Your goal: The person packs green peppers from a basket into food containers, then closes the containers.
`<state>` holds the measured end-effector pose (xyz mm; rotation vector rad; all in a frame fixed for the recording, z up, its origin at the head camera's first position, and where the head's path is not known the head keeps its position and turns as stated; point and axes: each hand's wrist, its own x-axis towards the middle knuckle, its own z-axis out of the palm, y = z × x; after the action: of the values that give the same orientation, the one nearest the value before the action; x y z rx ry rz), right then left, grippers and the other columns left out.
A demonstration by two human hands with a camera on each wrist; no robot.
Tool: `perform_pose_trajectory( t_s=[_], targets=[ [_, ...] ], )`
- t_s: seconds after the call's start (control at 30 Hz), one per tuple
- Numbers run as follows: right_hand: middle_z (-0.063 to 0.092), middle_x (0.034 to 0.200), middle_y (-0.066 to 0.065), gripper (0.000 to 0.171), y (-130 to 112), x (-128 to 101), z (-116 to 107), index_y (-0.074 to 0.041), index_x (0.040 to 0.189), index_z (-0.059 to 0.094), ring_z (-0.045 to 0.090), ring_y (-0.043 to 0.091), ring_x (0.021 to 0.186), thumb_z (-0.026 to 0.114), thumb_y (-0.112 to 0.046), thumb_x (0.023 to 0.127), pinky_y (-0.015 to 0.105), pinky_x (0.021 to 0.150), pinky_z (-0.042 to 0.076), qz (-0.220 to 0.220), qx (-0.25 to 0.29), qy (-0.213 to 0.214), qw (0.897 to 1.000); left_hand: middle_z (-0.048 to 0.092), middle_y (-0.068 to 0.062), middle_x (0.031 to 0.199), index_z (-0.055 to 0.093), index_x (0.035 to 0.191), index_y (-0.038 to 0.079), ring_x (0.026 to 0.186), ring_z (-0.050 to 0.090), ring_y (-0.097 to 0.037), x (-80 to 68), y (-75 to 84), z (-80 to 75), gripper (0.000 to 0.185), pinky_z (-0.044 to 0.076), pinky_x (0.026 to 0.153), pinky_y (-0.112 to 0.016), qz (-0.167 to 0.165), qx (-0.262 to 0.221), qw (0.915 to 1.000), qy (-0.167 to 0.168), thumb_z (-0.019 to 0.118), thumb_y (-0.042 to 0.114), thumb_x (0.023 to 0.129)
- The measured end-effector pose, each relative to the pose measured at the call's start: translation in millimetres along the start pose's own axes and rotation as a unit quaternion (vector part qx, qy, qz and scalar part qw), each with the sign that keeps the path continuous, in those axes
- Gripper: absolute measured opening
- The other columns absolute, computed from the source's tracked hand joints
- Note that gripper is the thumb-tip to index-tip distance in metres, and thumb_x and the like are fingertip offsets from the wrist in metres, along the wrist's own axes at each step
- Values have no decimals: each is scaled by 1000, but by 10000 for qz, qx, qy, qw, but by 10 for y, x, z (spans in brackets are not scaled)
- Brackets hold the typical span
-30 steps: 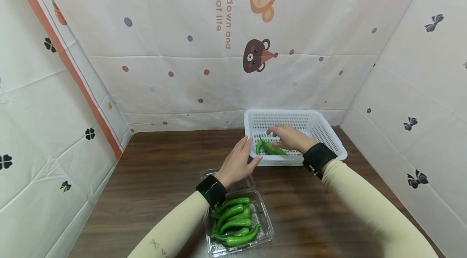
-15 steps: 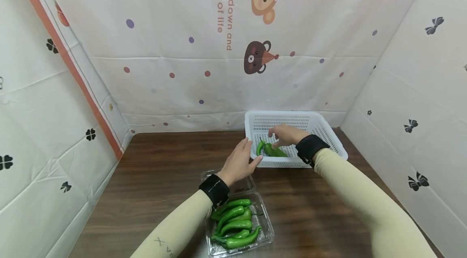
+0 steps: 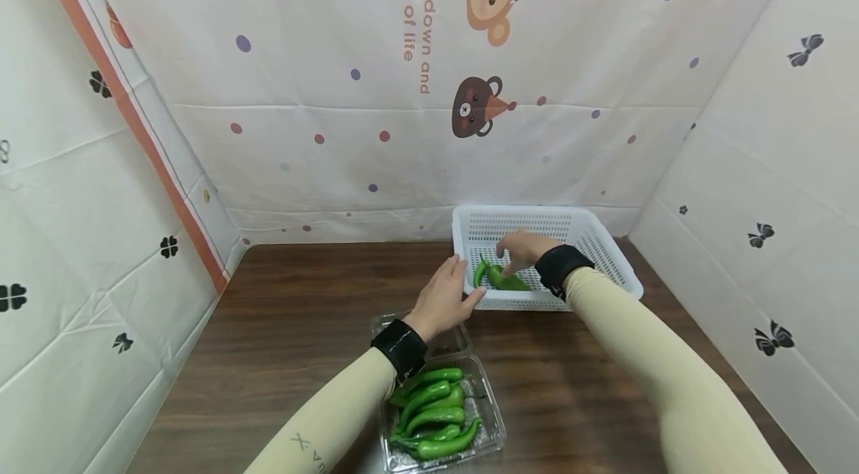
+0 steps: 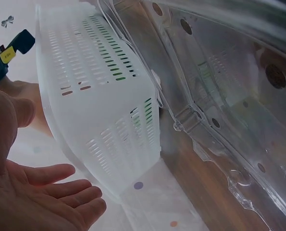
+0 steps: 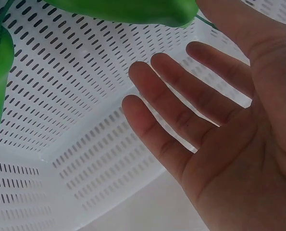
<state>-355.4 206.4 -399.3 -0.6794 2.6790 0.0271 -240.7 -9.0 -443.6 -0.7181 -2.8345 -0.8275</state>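
Brown wooden bench (image 3: 295,325) carries a white perforated basket (image 3: 604,247), and nearer the person than the left hand (image 3: 444,299) sits a clear clamshell tray (image 3: 493,414) of green peppers (image 3: 432,414). Left hand rests flat against the basket's outer near-left corner, grip apart, holding nothing. Right hand (image 3: 526,250) hovers inside the basket, grip relaxed and apart, directly above two green peppers in the basket (image 3: 499,279); contact cannot be told.

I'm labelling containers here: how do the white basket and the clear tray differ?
The white basket is opaque, slotted and deep; the clear tray is see-through and shallow. The basket holds two green peppers, the tray several more. Both rest on the wooden table.
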Motion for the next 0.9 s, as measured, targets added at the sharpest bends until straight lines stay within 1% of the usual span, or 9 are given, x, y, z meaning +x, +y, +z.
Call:
perform_pose_trajectory(
  t_s=[0.13, 0.2, 0.27, 0.33, 0.6, 0.77, 0.9],
  targets=[
    [70, 110, 10, 47, 7, 61, 25, -4, 128, 69, 65, 24, 94, 83, -25, 89, 46, 89, 56, 120, -44, -33, 9999, 35, -28, 159, 43, 150, -7, 150, 33, -37, -1, 8, -5, 66, 36, 119, -46, -58, 1, 10000, -27, 56, 40, 106],
    [70, 117, 12, 47, -5, 75, 25, -4, 128, 69, 66, 27, 101, 83, -25, 88, 47, 92, 56, 136, -61, -38, 9999, 35, -28, 159, 44, 149, -7, 150, 33, -37, -1, 9, -7, 65, 36, 119, -45, -76, 44, 10000, -18, 56, 40, 106],
    [69, 122, 14, 46, -16, 94, 29, -3, 126, 69, 66, 28, 104, 84, -25, 87, 45, 92, 56, 79, -114, -23, 9999, 36, -28, 158, 46, 148, -8, 149, 34, -37, 1, 6, -9, 65, 36, 119, -45, -55, 120, 9999, 22, 56, 40, 106],
    [69, 123, 14, 46, -33, 116, 34, -3, 123, 71, 66, 28, 106, 85, -25, 86, 44, 91, 56, 51, -189, -33, 9998, 38, -28, 158, 48, 146, -9, 148, 36, -37, 8, -4, -2, 65, 38, 118, -45, -23, 208, 9998, 61, 57, 41, 106],
    [71, 116, 11, 44, -137, 178, 29, -3, 119, 72, 66, 24, 101, 86, -26, 85, 43, 91, 56, 139, -311, -108, 9994, 41, -28, 156, 52, 143, -7, 145, 42, -36, 34, -16, 21, 64, 44, 113, -45, -44, 520, 9986, 98, 58, 43, 104],
    [71, 108, 8, 41, -194, 182, 28, -1, 117, 71, 67, 23, 97, 85, -24, 86, 41, 87, 57, 52, -398, -124, 9991, 41, -26, 157, 51, 145, -6, 145, 42, -35, 34, -5, 23, 65, 44, 113, -44, -107, 616, 9980, 21, 58, 44, 104],
    [70, 102, 6, 37, -213, 208, 39, -2, 113, 72, 65, 21, 91, 85, -23, 86, 39, 83, 57, 140, -401, -177, 9989, 41, -25, 157, 50, 146, -6, 144, 43, -34, 24, 1, 12, 66, 45, 112, -43, -125, 675, 9976, 22, 58, 45, 104]
  ],
)
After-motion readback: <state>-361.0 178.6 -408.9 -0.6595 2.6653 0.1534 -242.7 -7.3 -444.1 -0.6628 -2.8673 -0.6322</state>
